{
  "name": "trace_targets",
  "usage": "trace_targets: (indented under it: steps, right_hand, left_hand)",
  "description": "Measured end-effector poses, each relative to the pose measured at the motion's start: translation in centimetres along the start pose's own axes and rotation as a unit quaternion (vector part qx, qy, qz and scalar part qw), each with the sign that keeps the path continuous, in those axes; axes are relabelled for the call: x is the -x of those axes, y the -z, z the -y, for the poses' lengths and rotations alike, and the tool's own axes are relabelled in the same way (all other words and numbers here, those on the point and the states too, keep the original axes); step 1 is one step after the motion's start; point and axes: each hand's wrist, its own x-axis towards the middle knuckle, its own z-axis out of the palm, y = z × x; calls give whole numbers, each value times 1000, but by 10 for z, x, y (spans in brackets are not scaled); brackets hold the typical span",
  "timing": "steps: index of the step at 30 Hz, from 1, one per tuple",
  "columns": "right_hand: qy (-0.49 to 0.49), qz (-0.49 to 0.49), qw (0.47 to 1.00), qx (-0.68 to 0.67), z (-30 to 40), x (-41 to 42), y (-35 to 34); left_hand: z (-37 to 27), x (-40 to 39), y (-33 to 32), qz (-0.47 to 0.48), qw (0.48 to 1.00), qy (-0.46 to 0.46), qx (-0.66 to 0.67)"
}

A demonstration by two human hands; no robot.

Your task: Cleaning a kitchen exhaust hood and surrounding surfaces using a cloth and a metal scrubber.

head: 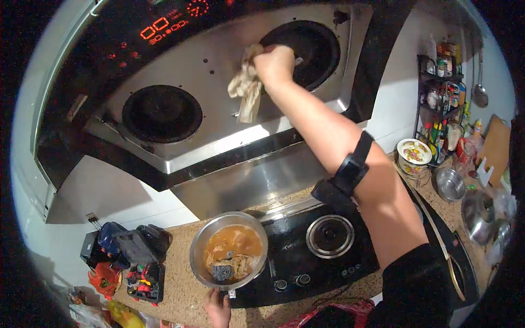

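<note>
My right hand (275, 67) is raised to the metal underside of the range hood (221, 78). Its fingers are closed around a crumpled, stained cloth (248, 92), beside the round black filter (318, 45) at the right. Lower down, my left hand (217, 307) is at the countertop's front edge, just below a metal basin (196, 250). Its fingers are apart and nothing shows in them; whether they touch the basin is unclear. Murky brown water (233, 242) fills the basin, with a soaked cloth (242, 264) and a steel wool scourer (222, 272) in it.
A black cooktop (287, 250) with a round burner (330, 236) lies below the hood. An open toolbox (145, 283) stands at left. To the right are a spice rack (441, 102), a lidded enamel pot (414, 156), a metal bowl (450, 184) and a cutting board (494, 147).
</note>
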Motion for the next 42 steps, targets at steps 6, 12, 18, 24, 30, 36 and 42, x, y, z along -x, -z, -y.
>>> trace_targets:
  steps: [6,12,18,24,30,36,42]
  right_hand:
    - [-99,-100,947,-288,18,-35,23]
    - [101,-63,992,-29,2,14,-2]
    - [286,38,936,201,-77,43,4]
    - [437,-34,896,70,3,40,15]
    - [726,-14,654,214,17,-25,30]
    - [687,-94,647,318,8,-76,98]
    - [643,-182,671,321,-33,-89,128]
  left_hand:
    - [3,9,1,-4,998,14,59]
    - [14,26,6,2,992,63,108]
    - [-31,1,2,52,994,77,61]
    - [1,14,-11,4,991,42,129]
    - [19,10,-18,1,993,19,118]
    - [30,26,-20,30,990,53,124]
    - [9,11,-21,61,995,60,59]
